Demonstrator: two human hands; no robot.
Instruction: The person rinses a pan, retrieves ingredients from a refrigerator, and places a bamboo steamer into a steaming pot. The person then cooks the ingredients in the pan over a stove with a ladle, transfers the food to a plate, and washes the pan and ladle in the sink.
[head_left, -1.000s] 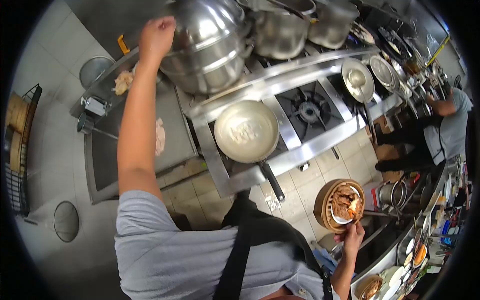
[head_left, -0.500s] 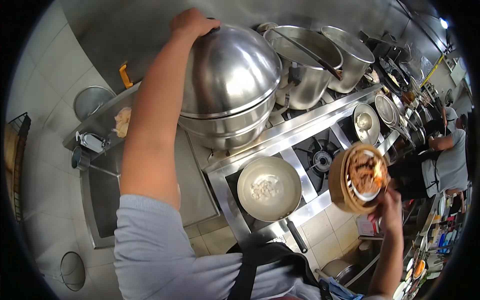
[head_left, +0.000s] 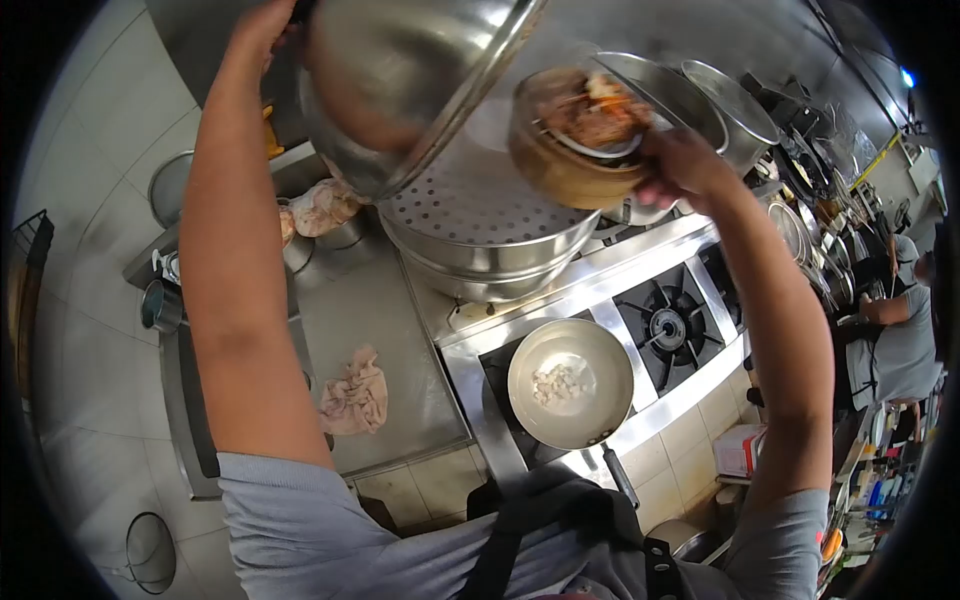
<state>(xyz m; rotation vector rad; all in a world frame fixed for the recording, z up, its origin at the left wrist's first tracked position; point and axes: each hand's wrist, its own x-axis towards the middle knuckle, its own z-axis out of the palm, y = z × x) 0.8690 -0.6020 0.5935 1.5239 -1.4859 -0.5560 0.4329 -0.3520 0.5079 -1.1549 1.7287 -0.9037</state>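
Observation:
My left hand [head_left: 262, 35] is closed round the handle of a big domed steel lid [head_left: 400, 80], which is lifted and tilted to the left. Under it shows the perforated tray of a steel steamer pot [head_left: 490, 255]. In my right hand [head_left: 690, 170] is a round bamboo steamer basket [head_left: 570, 175], held by its right side above the right part of the tray. Inside the basket sits a white dish of brown meat [head_left: 590, 115] with an orange piece on top.
A frying pan [head_left: 600, 400] with pale pieces stands on the front burner, beside a bare burner [head_left: 668, 328]. Tall pots [head_left: 735, 95] stand behind on the right. A crumpled cloth [head_left: 355, 395] lies on the steel counter at left. Co-workers [head_left: 890, 320] stand at far right.
The lid has come off the steamer pot, moving up and left with my left hand. My right hand has carried the bamboo basket up and left, over the pot.

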